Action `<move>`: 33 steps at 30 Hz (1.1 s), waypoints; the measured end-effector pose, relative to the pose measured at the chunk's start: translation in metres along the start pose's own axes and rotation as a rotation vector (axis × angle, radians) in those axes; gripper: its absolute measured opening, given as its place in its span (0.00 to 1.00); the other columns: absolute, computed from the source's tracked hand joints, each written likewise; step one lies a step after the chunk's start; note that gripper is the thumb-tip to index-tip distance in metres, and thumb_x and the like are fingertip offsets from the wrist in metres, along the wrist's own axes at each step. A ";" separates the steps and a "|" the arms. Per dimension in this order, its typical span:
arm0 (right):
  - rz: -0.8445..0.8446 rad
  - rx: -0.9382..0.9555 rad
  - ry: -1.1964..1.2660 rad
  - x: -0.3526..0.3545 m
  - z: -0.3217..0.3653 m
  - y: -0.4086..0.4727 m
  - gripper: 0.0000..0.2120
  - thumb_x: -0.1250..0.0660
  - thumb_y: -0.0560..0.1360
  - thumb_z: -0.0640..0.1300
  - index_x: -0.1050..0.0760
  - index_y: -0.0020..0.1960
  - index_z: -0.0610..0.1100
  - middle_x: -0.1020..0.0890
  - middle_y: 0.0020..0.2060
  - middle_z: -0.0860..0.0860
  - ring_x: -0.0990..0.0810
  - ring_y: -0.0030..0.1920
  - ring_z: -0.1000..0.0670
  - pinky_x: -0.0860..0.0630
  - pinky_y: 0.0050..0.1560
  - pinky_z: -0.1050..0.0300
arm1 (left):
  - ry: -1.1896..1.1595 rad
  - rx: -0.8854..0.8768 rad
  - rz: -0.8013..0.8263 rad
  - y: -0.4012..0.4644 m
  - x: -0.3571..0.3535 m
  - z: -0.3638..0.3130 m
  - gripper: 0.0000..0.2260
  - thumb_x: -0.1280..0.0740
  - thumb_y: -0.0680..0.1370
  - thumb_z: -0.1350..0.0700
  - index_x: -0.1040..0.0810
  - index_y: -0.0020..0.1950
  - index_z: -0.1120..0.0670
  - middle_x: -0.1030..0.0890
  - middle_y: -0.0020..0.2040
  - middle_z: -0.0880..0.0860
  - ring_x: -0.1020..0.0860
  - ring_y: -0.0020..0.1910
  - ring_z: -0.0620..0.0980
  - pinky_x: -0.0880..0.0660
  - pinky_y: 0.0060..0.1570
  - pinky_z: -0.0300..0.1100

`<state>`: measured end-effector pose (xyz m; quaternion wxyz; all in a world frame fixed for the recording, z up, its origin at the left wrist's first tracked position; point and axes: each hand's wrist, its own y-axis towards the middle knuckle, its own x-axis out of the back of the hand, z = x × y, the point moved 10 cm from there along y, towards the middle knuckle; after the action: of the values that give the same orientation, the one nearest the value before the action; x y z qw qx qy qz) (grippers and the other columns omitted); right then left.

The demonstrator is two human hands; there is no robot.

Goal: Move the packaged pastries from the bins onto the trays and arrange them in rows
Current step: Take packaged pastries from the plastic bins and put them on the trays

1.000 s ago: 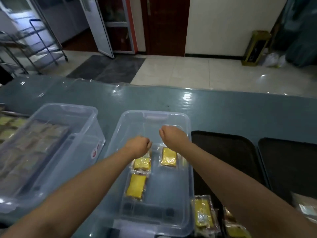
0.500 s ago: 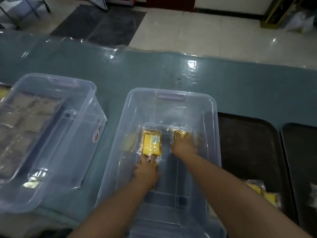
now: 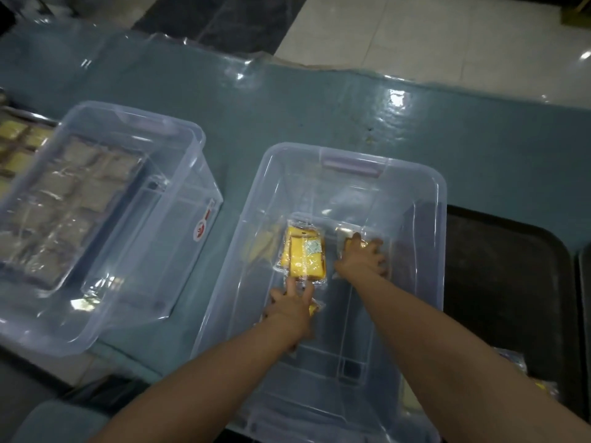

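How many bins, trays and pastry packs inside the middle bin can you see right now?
Clear bins: 2, the middle bin and the left bin
Dark trays on the right: 2, near tray and far tray, only its edge in frame
Pastry packs in the middle bin: 3, centre pack, one under the right hand, one under the left hand
Total: 7

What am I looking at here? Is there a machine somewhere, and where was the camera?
No machine: a person wears the camera on the head, so you look down along both arms. On the blue-green table stands a clear bin. Inside it, the left hand touches a yellow wrapped pastry with straight fingers, and the right hand lies over a second pastry. Another clear bin stands left. A dark tray waits right.
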<state>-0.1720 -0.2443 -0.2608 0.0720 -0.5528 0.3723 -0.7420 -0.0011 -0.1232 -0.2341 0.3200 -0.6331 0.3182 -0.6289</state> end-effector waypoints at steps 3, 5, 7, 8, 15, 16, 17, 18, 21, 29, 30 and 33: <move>0.043 -0.004 -0.039 0.002 -0.002 -0.005 0.49 0.27 0.72 0.56 0.58 0.80 0.59 0.56 0.79 0.38 0.40 0.73 0.30 0.37 0.68 0.34 | 0.029 -0.024 0.062 -0.009 0.007 -0.004 0.50 0.26 0.74 0.46 0.62 0.81 0.42 0.63 0.79 0.56 0.51 0.77 0.72 0.29 0.66 0.64; 0.065 0.022 -0.041 0.005 0.001 -0.008 0.50 0.28 0.73 0.57 0.60 0.80 0.59 0.55 0.79 0.37 0.41 0.74 0.31 0.39 0.70 0.35 | 0.033 -0.037 0.061 -0.013 0.016 -0.007 0.49 0.26 0.74 0.48 0.61 0.81 0.42 0.61 0.79 0.56 0.51 0.77 0.71 0.28 0.66 0.63; 0.065 0.052 -0.004 0.012 0.004 -0.010 0.49 0.28 0.73 0.58 0.59 0.80 0.58 0.52 0.78 0.34 0.42 0.75 0.32 0.39 0.72 0.37 | 0.053 -0.051 0.013 -0.014 0.027 -0.011 0.47 0.26 0.74 0.49 0.57 0.80 0.42 0.57 0.77 0.57 0.47 0.76 0.71 0.27 0.65 0.61; 0.061 0.072 0.026 0.016 0.006 -0.011 0.48 0.29 0.73 0.59 0.58 0.80 0.58 0.50 0.78 0.33 0.42 0.76 0.32 0.39 0.73 0.38 | 0.067 -0.054 -0.032 -0.012 0.034 -0.012 0.46 0.26 0.74 0.47 0.56 0.80 0.43 0.55 0.76 0.57 0.46 0.75 0.70 0.27 0.65 0.60; -0.047 0.181 0.042 0.058 0.019 -0.022 0.51 0.26 0.69 0.64 0.56 0.79 0.58 0.42 0.73 0.37 0.37 0.72 0.35 0.35 0.70 0.39 | -0.205 -0.003 -0.300 0.019 0.088 -0.008 0.41 0.32 0.77 0.39 0.55 0.80 0.43 0.62 0.79 0.57 0.50 0.77 0.69 0.35 0.71 0.61; -0.060 0.197 0.014 0.062 0.020 -0.024 0.51 0.25 0.69 0.60 0.57 0.78 0.59 0.42 0.73 0.37 0.37 0.71 0.34 0.35 0.69 0.38 | -0.243 0.006 -0.320 0.024 0.089 -0.006 0.39 0.33 0.77 0.39 0.54 0.80 0.43 0.62 0.80 0.57 0.49 0.77 0.68 0.35 0.71 0.61; -0.070 0.212 -0.006 0.065 0.020 -0.026 0.51 0.25 0.70 0.57 0.57 0.78 0.59 0.42 0.72 0.37 0.38 0.71 0.34 0.35 0.69 0.37 | -0.268 0.017 -0.327 0.029 0.088 -0.004 0.38 0.34 0.78 0.39 0.53 0.80 0.43 0.62 0.80 0.57 0.48 0.77 0.68 0.36 0.71 0.61; -0.078 0.224 -0.018 0.067 0.019 -0.028 0.50 0.25 0.70 0.55 0.58 0.78 0.59 0.43 0.72 0.37 0.38 0.70 0.34 0.35 0.68 0.37 | -0.269 0.026 -0.318 0.035 0.086 -0.003 0.38 0.35 0.78 0.37 0.53 0.80 0.43 0.62 0.80 0.57 0.49 0.77 0.67 0.36 0.72 0.61; -0.068 0.244 -0.019 0.068 0.015 -0.029 0.51 0.26 0.70 0.53 0.60 0.78 0.60 0.44 0.71 0.38 0.37 0.69 0.35 0.33 0.67 0.36 | -0.264 0.018 -0.291 0.044 0.090 -0.002 0.38 0.40 0.79 0.33 0.54 0.82 0.44 0.61 0.81 0.56 0.53 0.79 0.65 0.41 0.75 0.59; 0.004 0.218 -0.014 0.062 0.015 -0.021 0.55 0.23 0.71 0.51 0.65 0.77 0.66 0.51 0.73 0.38 0.38 0.71 0.33 0.30 0.67 0.35 | 0.228 -0.186 -0.224 0.073 0.101 -0.018 0.42 0.32 0.77 0.54 0.56 0.82 0.54 0.52 0.82 0.57 0.51 0.81 0.60 0.50 0.78 0.60; 0.004 0.219 -0.017 0.062 0.016 -0.020 0.55 0.23 0.71 0.51 0.64 0.77 0.66 0.51 0.73 0.39 0.38 0.71 0.33 0.30 0.66 0.35 | 0.255 -0.180 -0.245 0.074 0.101 -0.018 0.43 0.31 0.76 0.54 0.55 0.82 0.54 0.48 0.81 0.58 0.47 0.80 0.60 0.49 0.77 0.60; -0.024 0.243 0.007 0.063 0.024 -0.013 0.52 0.24 0.70 0.53 0.60 0.77 0.65 0.47 0.71 0.39 0.35 0.69 0.33 0.28 0.64 0.36 | 0.324 -0.160 -0.273 0.066 0.091 -0.018 0.43 0.27 0.74 0.48 0.48 0.81 0.57 0.41 0.77 0.60 0.39 0.75 0.61 0.45 0.76 0.59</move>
<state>-0.1704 -0.2790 -0.2019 0.1283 -0.5420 0.2730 -0.7844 -0.0188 -0.2357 -0.2328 0.1252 -0.5845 0.3255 -0.7326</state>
